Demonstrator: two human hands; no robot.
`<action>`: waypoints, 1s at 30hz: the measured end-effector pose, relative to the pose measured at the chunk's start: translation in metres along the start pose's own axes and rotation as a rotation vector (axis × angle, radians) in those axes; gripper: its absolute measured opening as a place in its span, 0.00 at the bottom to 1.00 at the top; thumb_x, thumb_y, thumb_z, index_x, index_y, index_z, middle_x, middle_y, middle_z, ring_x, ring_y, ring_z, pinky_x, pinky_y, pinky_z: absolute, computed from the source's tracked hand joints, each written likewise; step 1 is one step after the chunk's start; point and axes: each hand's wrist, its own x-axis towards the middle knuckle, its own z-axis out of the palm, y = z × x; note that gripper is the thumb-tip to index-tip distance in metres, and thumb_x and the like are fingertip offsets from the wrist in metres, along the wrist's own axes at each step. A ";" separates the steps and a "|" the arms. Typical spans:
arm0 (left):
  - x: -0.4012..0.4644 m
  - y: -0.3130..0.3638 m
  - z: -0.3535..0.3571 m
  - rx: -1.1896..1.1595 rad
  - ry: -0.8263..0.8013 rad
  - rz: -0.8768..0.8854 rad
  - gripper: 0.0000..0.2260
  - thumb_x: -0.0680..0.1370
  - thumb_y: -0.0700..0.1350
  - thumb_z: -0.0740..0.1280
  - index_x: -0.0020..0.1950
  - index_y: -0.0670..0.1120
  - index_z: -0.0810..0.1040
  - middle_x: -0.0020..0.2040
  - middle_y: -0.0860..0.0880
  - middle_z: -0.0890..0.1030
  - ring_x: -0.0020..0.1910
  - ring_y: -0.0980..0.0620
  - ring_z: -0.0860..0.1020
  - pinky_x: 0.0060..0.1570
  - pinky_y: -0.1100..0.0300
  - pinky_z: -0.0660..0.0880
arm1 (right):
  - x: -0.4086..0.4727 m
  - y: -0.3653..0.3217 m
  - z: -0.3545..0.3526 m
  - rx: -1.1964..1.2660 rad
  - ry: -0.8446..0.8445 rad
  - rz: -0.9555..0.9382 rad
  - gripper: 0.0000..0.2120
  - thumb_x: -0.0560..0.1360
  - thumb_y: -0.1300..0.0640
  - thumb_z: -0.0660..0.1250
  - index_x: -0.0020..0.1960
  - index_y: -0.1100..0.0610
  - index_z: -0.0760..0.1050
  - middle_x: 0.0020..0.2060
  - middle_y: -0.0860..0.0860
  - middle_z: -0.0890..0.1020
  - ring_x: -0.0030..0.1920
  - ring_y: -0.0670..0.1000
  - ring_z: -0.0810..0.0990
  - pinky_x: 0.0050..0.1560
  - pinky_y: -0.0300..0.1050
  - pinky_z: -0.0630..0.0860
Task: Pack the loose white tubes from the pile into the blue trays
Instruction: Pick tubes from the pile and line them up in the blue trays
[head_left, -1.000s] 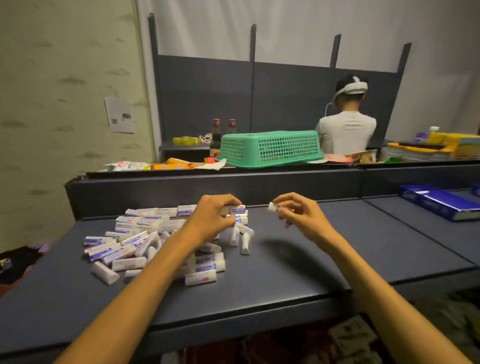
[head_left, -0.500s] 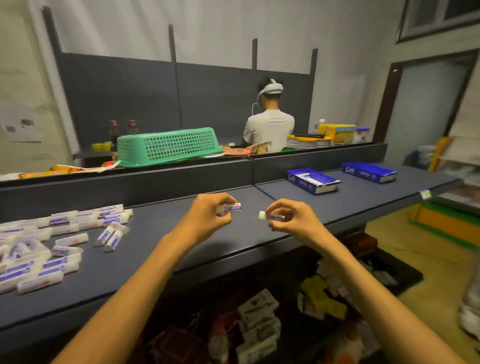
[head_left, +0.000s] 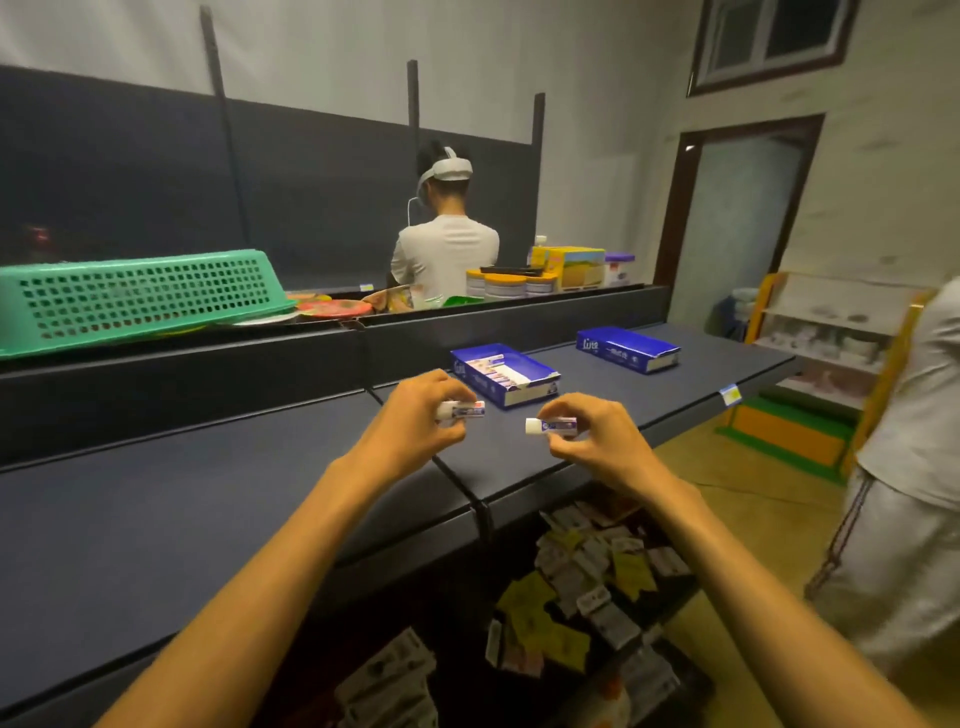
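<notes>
My left hand (head_left: 415, 415) pinches a small white tube (head_left: 464, 410) with a blue label, held level above the dark shelf. My right hand (head_left: 587, 441) grips a second white tube (head_left: 550, 425), cap pointing left. Both hands hover just in front of an open blue tray (head_left: 540, 375) that holds a row of tubes along its left side. A second blue tray (head_left: 628, 349) lies further right on the same shelf. The pile of loose tubes is out of view to the left.
A green perforated basket (head_left: 140, 296) lies on the raised ledge behind the shelf. A person in white works at the far counter, another stands at the right edge (head_left: 914, 467). Packets fill the lower shelf (head_left: 587, 571) below.
My view has swung right, away from the tube pile. Both hands carried one tube each toward the open blue tray, which is now much nearer.
</notes>
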 end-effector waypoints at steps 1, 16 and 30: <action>0.012 -0.003 0.009 0.001 -0.001 -0.011 0.15 0.71 0.39 0.74 0.56 0.47 0.81 0.53 0.50 0.79 0.51 0.55 0.77 0.51 0.56 0.78 | 0.009 0.012 -0.005 -0.021 0.001 -0.016 0.13 0.72 0.61 0.72 0.56 0.54 0.79 0.51 0.48 0.80 0.51 0.43 0.77 0.44 0.24 0.72; 0.140 -0.021 0.086 0.145 -0.015 -0.157 0.15 0.72 0.40 0.75 0.58 0.47 0.81 0.56 0.48 0.80 0.55 0.50 0.78 0.50 0.55 0.77 | 0.123 0.144 -0.048 -0.060 -0.021 -0.119 0.12 0.73 0.61 0.72 0.56 0.54 0.80 0.51 0.49 0.82 0.51 0.46 0.77 0.50 0.38 0.76; 0.166 -0.016 0.125 0.334 0.097 -0.446 0.15 0.72 0.42 0.74 0.58 0.48 0.81 0.56 0.49 0.80 0.54 0.51 0.78 0.52 0.54 0.78 | 0.211 0.215 -0.035 0.001 -0.181 -0.308 0.11 0.73 0.57 0.71 0.56 0.51 0.80 0.49 0.45 0.79 0.50 0.44 0.73 0.50 0.42 0.75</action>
